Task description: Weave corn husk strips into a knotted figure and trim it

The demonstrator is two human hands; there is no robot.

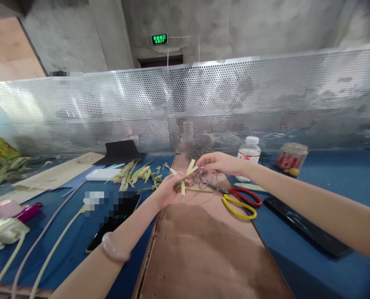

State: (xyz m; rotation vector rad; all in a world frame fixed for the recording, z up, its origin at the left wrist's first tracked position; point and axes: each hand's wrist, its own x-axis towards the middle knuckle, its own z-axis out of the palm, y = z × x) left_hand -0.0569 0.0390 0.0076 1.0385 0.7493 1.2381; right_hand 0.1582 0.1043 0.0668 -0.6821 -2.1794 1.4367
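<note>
My left hand (169, 190) is closed around pale green leaf strips (191, 167), which cross and stick out above and below its fingers. My right hand (214, 163) meets it from the other side, fingertips pinched close to the strip ends. What those fingertips hold is too small to make out. Just behind and below the hands lies a tangle of thin grey-brown strands (208, 179) on the wooden board (216, 253). Scissors (229, 193) with one red and one yellow handle rest on the board, blades pointing toward the hands.
Loose leaf pieces (132, 174) lie left of the board, near a black phone (119, 216), a white box-like device (102, 174) and cables. On the right are a white-capped bottle (249, 150), a clear jar (292, 155) and a long black object (306, 228). A perforated metal screen (125, 108) stands behind.
</note>
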